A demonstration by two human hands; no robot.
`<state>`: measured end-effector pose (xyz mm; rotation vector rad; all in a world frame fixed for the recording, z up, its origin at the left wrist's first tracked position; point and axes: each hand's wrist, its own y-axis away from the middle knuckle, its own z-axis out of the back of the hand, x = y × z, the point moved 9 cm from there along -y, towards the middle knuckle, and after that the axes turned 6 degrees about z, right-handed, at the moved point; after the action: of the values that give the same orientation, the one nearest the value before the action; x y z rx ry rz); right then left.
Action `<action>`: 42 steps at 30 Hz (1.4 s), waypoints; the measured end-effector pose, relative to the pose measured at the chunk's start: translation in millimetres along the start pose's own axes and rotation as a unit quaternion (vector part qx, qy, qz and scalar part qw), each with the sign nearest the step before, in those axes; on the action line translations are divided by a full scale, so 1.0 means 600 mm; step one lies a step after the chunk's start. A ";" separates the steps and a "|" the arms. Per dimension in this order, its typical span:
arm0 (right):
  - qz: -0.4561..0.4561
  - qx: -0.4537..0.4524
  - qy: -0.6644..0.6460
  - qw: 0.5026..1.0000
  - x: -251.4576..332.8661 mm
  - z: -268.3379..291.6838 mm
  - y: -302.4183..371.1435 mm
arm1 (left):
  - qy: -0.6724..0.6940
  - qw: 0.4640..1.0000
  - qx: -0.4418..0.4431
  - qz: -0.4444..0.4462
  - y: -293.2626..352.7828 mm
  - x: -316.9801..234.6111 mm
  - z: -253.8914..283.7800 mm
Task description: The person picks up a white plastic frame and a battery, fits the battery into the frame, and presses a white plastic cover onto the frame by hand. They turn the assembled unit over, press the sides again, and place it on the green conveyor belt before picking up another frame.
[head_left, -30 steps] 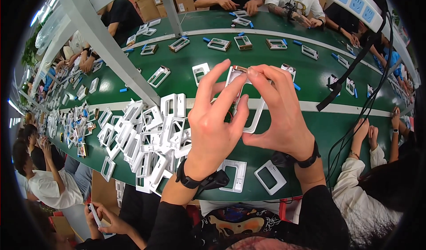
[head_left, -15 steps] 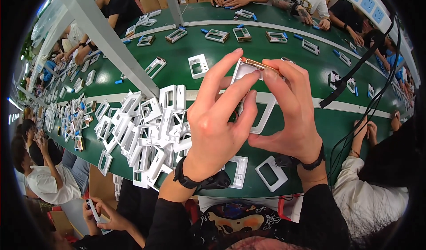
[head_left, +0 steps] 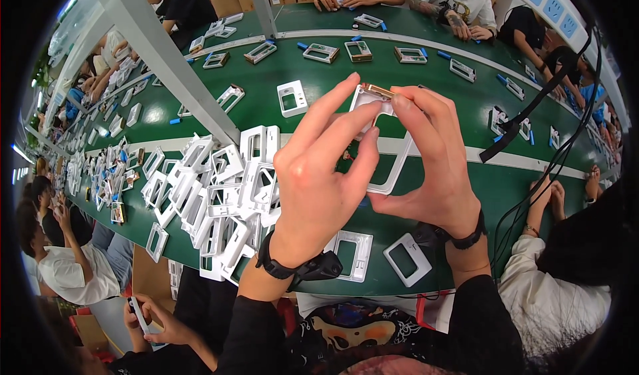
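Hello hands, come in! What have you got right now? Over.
Left hand and right hand both shut on white plastic frame, held above green table. Pile of white frames at left. Nothing blocking.

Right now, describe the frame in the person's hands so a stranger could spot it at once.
On the long green table, look above its near edge, where the left hand and right hand meet. Between them is a white rectangular frame. Unlike the loose frames lying around, it is lifted and carries a small brass-coloured piece at its top.

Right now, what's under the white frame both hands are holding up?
Under the white frame: the green belt and its pale stripe, seen beside and through the opening. The left hand and right hand cover the rest.
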<state>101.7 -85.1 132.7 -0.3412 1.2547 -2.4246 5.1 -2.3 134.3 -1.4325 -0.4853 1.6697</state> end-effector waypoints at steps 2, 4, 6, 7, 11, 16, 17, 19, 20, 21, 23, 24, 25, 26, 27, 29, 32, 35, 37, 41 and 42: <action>0.000 0.000 0.002 1.000 0.000 0.000 0.000 | 0.022 0.999 0.011 0.029 0.000 0.011 0.001; -0.016 -0.003 -0.010 1.000 -0.002 0.002 0.000 | 0.033 0.998 0.017 0.042 -0.003 0.010 0.003; -0.024 -0.005 -0.015 1.000 -0.004 0.003 0.001 | 0.161 0.973 0.035 0.163 -0.002 0.032 0.000; -0.017 -0.006 -0.007 1.000 -0.004 0.006 0.000 | 0.224 0.948 0.044 0.221 0.000 0.043 -0.006; -0.005 -0.006 0.012 1.000 -0.005 0.011 -0.001 | 0.306 0.897 0.154 0.278 0.007 0.066 -0.031; -0.008 0.013 -0.002 1.000 -0.004 0.004 0.001 | 0.312 0.891 0.170 0.283 0.007 0.072 -0.036; -0.009 0.019 -0.008 1.000 -0.004 0.001 0.001 | 0.312 0.891 0.168 0.285 0.007 0.073 -0.038; -0.006 0.023 -0.022 0.999 -0.001 -0.004 0.002 | 0.312 0.890 0.166 0.288 0.006 0.076 -0.041; -0.004 0.029 -0.037 0.999 0.001 -0.009 0.002 | 0.312 0.890 0.166 0.287 0.006 0.077 -0.042; -0.001 0.034 -0.052 0.998 0.003 -0.012 0.002 | 0.325 0.884 0.170 0.290 0.006 0.078 -0.044; 0.004 0.039 -0.072 0.997 0.008 -0.015 0.000 | 0.353 0.869 0.178 0.297 0.008 0.081 -0.047; 0.010 0.044 -0.092 0.995 0.011 -0.018 -0.001 | 0.353 0.870 0.178 0.296 0.008 0.086 -0.048; 0.015 0.050 -0.112 0.992 0.014 -0.020 -0.001 | 0.352 0.868 0.180 0.301 0.009 0.095 -0.051; 0.016 0.049 -0.111 0.992 0.014 -0.019 -0.001 | 0.352 0.866 0.182 0.306 0.010 0.105 -0.054; 0.015 0.052 -0.118 0.992 0.014 -0.018 0.000 | 0.351 0.864 0.183 0.312 0.012 0.113 -0.056; 0.014 0.057 -0.131 0.990 0.013 -0.018 0.001 | 0.356 0.862 0.189 0.306 0.012 0.117 -0.057; 0.000 0.085 -0.125 0.989 0.008 -0.022 -0.002 | 0.364 0.859 0.202 0.297 0.012 0.122 -0.059; -0.003 0.104 -0.121 0.987 0.009 -0.026 -0.002 | 0.398 0.827 0.197 0.345 0.018 0.140 -0.061; 0.004 0.117 -0.115 0.986 0.011 -0.027 0.000 | 0.397 0.827 0.205 0.342 0.017 0.139 -0.060; 0.009 0.074 -0.195 0.978 0.002 -0.018 0.000 | 0.414 0.815 0.217 0.344 0.013 0.125 -0.059; 0.009 0.074 -0.194 0.978 -0.006 -0.021 0.004 | 0.432 0.802 0.213 0.354 0.012 0.118 -0.059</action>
<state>100.6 -75.5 123.3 -0.7147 0.8976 -2.2735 37.4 41.8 77.0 -1.9141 0.9901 1.2705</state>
